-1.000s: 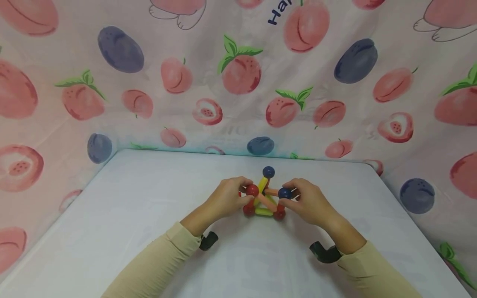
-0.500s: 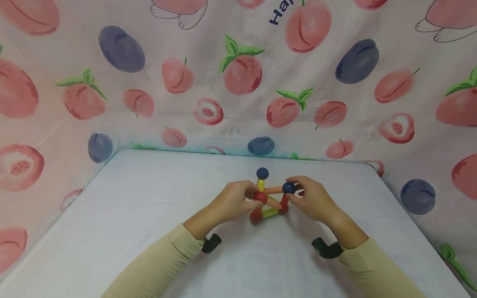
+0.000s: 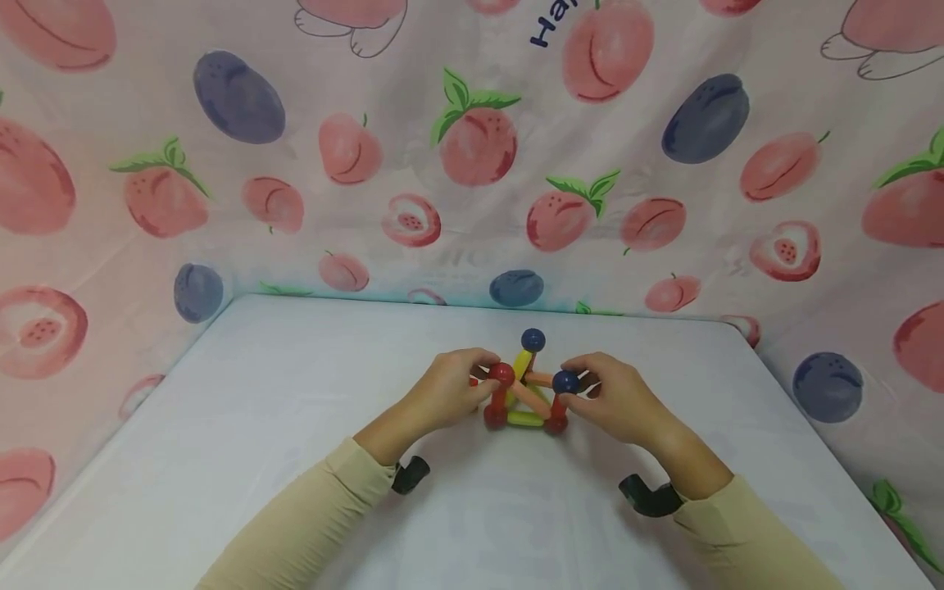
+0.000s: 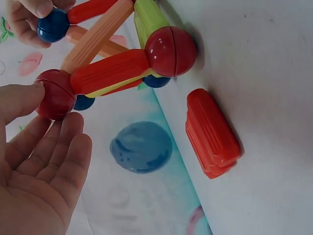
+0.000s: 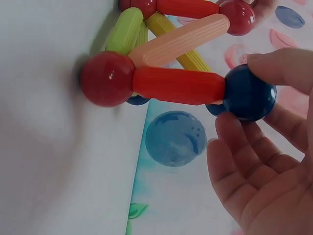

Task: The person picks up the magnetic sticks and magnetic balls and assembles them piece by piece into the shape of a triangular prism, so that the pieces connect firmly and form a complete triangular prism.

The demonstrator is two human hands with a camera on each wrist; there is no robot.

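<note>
A frame of magnetic balls and ribbed sticks stands on the white table [image 3: 332, 508], between both hands. My left hand [image 3: 446, 392] pinches its upper red ball [image 3: 501, 374] between thumb and fingers. From that ball, a red stick [image 4: 110, 71] runs down to a lower red ball [image 4: 171, 51]. On the other side, my right hand [image 3: 615, 399] pinches a blue ball [image 3: 565, 382], which tops another red stick [image 5: 178, 85]. A peach stick [image 5: 181, 40] slants across the frame, and a yellow-green stick [image 3: 525, 419] joins the two bottom red balls. Another blue ball [image 3: 533, 340] tops the back.
Loose red sticks [image 4: 212, 132] lie on the table beside the frame, mostly hidden behind the left hand in the head view. A fruit-print cloth [image 3: 413, 98] hangs behind the table's far edge.
The frame turned and shifted rightward with both hands half a second ago, then came back close to its earlier position. Both hands have kept hold of their balls.
</note>
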